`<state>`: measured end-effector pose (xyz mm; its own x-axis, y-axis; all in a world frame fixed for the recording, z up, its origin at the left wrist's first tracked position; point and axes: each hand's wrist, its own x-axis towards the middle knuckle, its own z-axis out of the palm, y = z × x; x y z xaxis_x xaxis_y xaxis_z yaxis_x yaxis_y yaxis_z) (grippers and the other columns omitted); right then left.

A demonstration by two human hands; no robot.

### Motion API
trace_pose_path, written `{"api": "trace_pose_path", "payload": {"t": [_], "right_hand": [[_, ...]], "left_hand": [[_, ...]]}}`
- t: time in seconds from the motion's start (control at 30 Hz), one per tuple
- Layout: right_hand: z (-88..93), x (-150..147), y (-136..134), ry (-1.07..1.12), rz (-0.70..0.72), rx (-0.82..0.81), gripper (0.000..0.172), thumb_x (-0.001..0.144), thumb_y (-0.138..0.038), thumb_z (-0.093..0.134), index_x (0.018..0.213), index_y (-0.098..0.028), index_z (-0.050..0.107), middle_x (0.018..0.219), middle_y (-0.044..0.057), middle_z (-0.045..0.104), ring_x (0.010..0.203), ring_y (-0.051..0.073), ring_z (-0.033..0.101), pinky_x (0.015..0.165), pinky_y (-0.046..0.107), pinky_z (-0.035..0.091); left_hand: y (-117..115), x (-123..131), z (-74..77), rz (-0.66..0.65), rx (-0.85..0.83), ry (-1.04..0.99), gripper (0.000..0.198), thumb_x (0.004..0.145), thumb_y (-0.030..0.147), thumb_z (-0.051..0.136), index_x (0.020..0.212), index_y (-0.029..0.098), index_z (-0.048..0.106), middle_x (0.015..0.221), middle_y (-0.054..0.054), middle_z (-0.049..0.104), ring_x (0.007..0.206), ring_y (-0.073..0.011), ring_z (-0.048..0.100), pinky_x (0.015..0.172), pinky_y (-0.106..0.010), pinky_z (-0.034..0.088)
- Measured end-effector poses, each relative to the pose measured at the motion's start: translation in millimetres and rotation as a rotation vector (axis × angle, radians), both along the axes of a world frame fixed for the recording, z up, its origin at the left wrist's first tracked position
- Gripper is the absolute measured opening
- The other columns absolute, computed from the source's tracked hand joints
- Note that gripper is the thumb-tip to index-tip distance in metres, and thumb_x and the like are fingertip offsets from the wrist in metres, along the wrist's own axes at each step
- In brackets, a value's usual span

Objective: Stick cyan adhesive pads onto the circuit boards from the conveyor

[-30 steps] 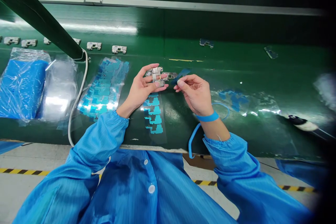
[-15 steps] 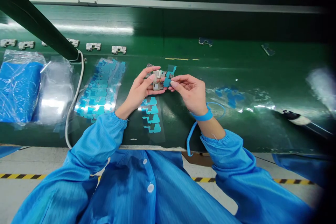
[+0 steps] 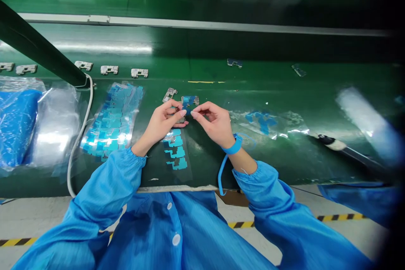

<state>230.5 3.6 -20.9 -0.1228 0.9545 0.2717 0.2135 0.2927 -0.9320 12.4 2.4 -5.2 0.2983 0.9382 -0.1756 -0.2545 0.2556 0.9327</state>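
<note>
My left hand (image 3: 161, 123) is closed on a small circuit board (image 3: 196, 100), gripping its near side between thumb and fingers. Over the board lies a blue film sticker (image 3: 187, 101). At the sticker's near right corner, the thumb and forefinger of my right hand (image 3: 217, 123) are pinched together on its edge. Another circuit board (image 3: 170, 94) rests on the bench just beyond my left fingers. Below my hands is a clear strip with several blue stickers (image 3: 179, 163). My right wrist wears a blue band (image 3: 233, 147) with a coiled cord.
A stack of blue sticker sheets (image 3: 114, 114) lies left, beside a white cable (image 3: 82, 126) and plastic-wrapped packs (image 3: 19, 122). Several boards (image 3: 139, 73) line the back. To the right are crumpled blue film scraps (image 3: 262, 121) and a black-and-white handled tool (image 3: 332, 142).
The sticker has gone from standing off the board in my right fingers to lying over it. The board is turned in my left hand. The view has tilted up.
</note>
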Motion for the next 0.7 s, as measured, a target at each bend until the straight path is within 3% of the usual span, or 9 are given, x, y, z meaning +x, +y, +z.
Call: {"api": "trace_pose_path", "payload": {"t": [0.27, 0.37, 0.47, 0.57, 0.7], "right_hand": [[7.1, 1, -1, -0.139, 0.028, 0.152, 0.014, 0.106, -0.031, 0.078, 0.094, -0.025, 0.075, 0.087, 0.001, 0.072, 0.079, 0.018, 0.067, 0.075, 0.035, 0.056], [8.8, 1, 0, -0.163, 0.000, 0.172, 0.018, 0.108, -0.034, 0.074, 0.093, -0.024, 0.072, 0.087, 0.002, 0.071, 0.079, 0.018, 0.065, 0.075, 0.036, 0.055], [10.8, 2, 0, -0.068, -0.026, 0.058, 0.030, 0.107, -0.050, 0.075, 0.093, -0.024, 0.071, 0.091, 0.004, 0.073, 0.083, 0.019, 0.066, 0.080, 0.037, 0.057], [13.8, 2, 0, 0.064, 0.007, -0.114, 0.045, 0.100, -0.067, 0.080, 0.092, -0.023, 0.070, 0.085, 0.002, 0.070, 0.078, 0.017, 0.064, 0.079, 0.035, 0.057], [16.0, 0, -1, 0.155, 0.108, -0.227, 0.047, 0.096, -0.067, 0.086, 0.090, -0.023, 0.070, 0.078, 0.000, 0.067, 0.072, 0.015, 0.062, 0.074, 0.032, 0.056]], "left_hand": [[-1, 1, -0.7, -0.002, -0.015, 0.037, 0.050, 0.085, 0.053, 0.099, 0.103, 0.020, 0.066, 0.087, 0.002, 0.080, 0.083, -0.0189, 0.088, 0.086, -0.031, 0.077], [-2, 1, 1.4, -0.003, -0.033, 0.021, 0.052, 0.090, 0.052, 0.095, 0.122, 0.021, 0.067, 0.095, -0.002, 0.085, 0.086, -0.0198, 0.088, 0.085, -0.032, 0.076], [-2, 0, 3.0, 0.031, -0.018, -0.045, 0.070, 0.094, 0.049, 0.092, 0.149, 0.025, 0.058, 0.102, -0.003, 0.088, 0.093, -0.0201, 0.089, 0.088, -0.033, 0.076], [0, -1, 1.4, 0.051, -0.016, -0.092, 0.065, 0.094, 0.046, 0.092, 0.147, 0.023, 0.061, 0.106, -0.004, 0.087, 0.093, -0.0210, 0.089, 0.090, -0.035, 0.076], [1, -1, -2.5, 0.018, -0.054, -0.124, 0.051, 0.102, 0.050, 0.082, 0.142, 0.022, 0.067, 0.108, -0.006, 0.086, 0.094, -0.0232, 0.089, 0.091, -0.040, 0.077]]}}
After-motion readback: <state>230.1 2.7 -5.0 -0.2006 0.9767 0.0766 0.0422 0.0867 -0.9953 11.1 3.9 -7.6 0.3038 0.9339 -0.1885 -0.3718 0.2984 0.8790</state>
